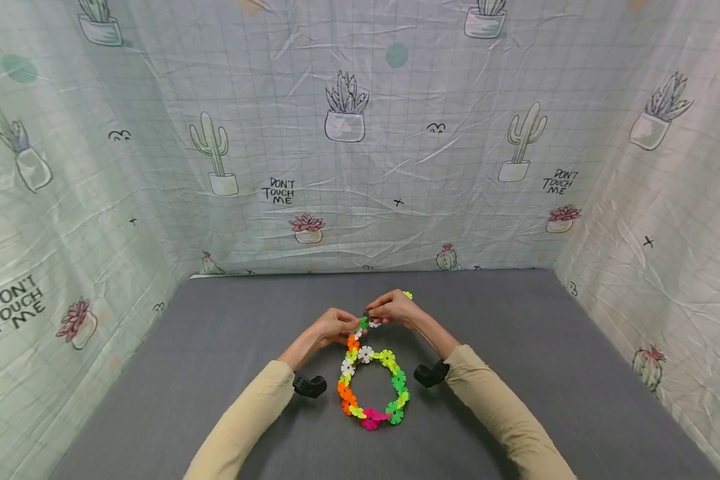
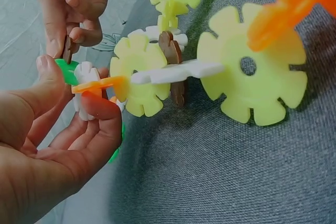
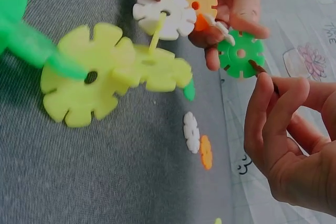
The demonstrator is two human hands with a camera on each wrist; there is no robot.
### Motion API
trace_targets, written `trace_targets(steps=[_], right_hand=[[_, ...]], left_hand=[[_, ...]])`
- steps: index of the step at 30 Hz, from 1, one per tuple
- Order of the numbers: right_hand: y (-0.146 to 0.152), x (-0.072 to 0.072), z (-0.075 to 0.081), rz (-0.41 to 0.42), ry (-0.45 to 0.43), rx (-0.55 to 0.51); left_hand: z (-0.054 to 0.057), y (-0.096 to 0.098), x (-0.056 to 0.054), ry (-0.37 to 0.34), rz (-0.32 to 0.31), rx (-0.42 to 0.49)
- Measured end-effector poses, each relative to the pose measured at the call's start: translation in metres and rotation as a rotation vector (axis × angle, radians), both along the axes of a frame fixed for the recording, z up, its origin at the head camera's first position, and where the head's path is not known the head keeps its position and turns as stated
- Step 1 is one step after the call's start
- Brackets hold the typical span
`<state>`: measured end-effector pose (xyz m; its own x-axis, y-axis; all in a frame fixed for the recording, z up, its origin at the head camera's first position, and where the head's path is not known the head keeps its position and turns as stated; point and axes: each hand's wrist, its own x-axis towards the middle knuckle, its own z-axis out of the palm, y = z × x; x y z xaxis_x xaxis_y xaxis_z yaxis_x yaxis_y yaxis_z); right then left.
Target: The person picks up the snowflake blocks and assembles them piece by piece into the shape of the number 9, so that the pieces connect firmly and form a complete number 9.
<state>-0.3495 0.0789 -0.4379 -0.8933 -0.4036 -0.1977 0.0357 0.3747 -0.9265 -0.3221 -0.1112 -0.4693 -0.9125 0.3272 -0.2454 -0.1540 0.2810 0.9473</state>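
Observation:
Notched plastic flower discs are linked into a ring [image 1: 399,381] of green, yellow, pink, orange and white, with a short tail at its far side. My left hand [image 1: 334,325] pinches the tail near its end, at a green disc [image 3: 234,64] joined to a white one. From the other side my right hand [image 1: 396,308] pinches a brown disc [image 2: 67,49] between thumb and fingers. The brown disc's edge meets the green disc's rim; how deep it sits in a slot I cannot tell. Fingers hide part of both discs.
On the grey tabletop [image 1: 216,347], a loose white disc [image 3: 191,132] and an orange disc [image 3: 206,152] lie beyond the chain. A yellow disc [image 1: 407,295] shows behind my right hand. Cactus-printed cloth [image 1: 366,200] walls the back and sides.

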Motion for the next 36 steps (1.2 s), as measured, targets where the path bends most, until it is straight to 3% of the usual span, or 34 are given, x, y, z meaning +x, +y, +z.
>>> trace_targets(steps=[4,8,12,20,29,31,36], right_hand=[[-0.001,-0.004,0.000,0.035,-0.013,-0.010],[0.006,-0.012,-0.004,0.047,-0.054,-0.001],[0.020,-0.022,-0.012,0.020,-0.076,0.024],[0.053,-0.039,-0.021,-0.231,-0.013,0.042],[0.058,-0.054,-0.033,-0.280,0.083,0.177],[0.057,-0.056,-0.035,-0.282,0.115,0.220],[0.052,-0.058,-0.039,-0.279,0.176,0.331]], left_hand=[[0.000,-0.004,0.000,0.013,0.014,-0.006],[-0.001,-0.008,-0.002,0.020,-0.063,-0.006],[-0.003,-0.009,-0.004,-0.044,-0.097,0.017],[-0.003,-0.005,-0.002,-0.182,0.015,0.113],[-0.002,0.005,0.000,-0.337,0.144,0.256],[-0.001,0.007,0.001,-0.345,0.157,0.271],[-0.002,0.010,0.003,-0.254,0.156,0.211]])
